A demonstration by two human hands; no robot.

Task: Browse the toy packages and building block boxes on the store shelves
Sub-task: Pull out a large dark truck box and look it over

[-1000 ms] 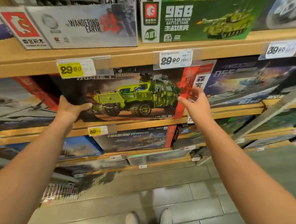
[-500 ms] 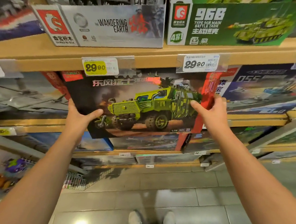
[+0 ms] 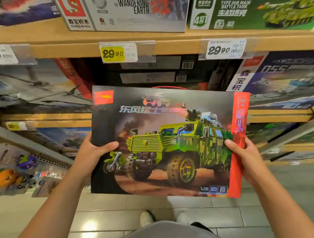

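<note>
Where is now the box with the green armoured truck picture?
In the head view, the dark flat box with the green armoured truck picture is centre frame, off the shelf, held between the left hand and right hand, below the yellow price tag.

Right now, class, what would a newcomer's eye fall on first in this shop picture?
First, the big box with the green armoured truck, held mid-frame off the shelf by the left hand and right hand. Next, the yellow price tag on the shelf edge above it, under the grey Wandering Earth box.
</note>
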